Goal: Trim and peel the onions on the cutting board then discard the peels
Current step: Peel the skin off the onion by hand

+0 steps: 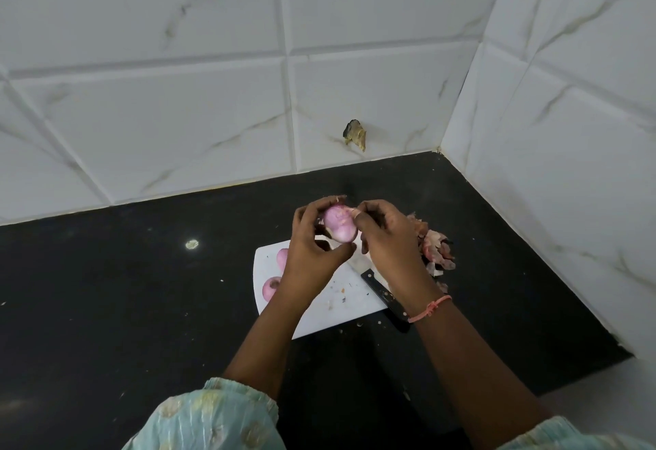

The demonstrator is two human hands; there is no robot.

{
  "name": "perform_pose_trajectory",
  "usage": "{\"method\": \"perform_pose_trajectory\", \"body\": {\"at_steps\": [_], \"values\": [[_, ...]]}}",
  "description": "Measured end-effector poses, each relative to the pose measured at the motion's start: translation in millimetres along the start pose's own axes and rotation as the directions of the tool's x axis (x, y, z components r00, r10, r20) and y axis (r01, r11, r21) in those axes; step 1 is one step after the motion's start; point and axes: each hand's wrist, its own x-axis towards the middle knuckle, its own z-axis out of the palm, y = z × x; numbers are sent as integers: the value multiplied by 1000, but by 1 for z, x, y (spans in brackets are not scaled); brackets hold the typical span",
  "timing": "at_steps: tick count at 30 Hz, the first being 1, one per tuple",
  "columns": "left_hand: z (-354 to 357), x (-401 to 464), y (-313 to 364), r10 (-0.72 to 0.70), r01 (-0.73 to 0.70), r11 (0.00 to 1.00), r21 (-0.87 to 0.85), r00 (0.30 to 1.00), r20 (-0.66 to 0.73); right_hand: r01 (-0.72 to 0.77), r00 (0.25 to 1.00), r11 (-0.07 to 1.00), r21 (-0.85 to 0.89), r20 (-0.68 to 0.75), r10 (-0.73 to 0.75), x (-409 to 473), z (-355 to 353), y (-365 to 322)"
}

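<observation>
The left hand (312,247) grips the onion (339,224) steady while the right hand (387,236) fingers (360,217) pinch the loose skin; best peeled slowly away.

White marbled tile walls (177,112), black countertop (124,290)

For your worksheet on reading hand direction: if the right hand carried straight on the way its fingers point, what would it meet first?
The right hand points left, toward the onion that the left hand holds. It would meet that onion first; its fingertips seem to touch it already.
</observation>
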Motion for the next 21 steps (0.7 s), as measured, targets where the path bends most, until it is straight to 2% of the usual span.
{"method": "perform_pose_trajectory", "body": {"at_steps": [2,4,9,16,21], "values": [[-3,0,1,-89,101,971,-216,994,63,-203,978,944,259,17,206,1,-2,-4],[-6,1,3,-163,189,911,-366,982,100,-284,957,871,400,72,280,-1,-4,-6],[-6,4,8,-313,345,773,-532,938,153,-120,992,975,186,64,109,-8,-2,-8],[-6,8,15,-396,430,760,-488,901,177,-11,989,994,109,144,-5,-6,-1,-7],[-7,8,19,-464,494,739,-458,866,185,14,975,998,57,221,-26,-5,-4,-8]]}}
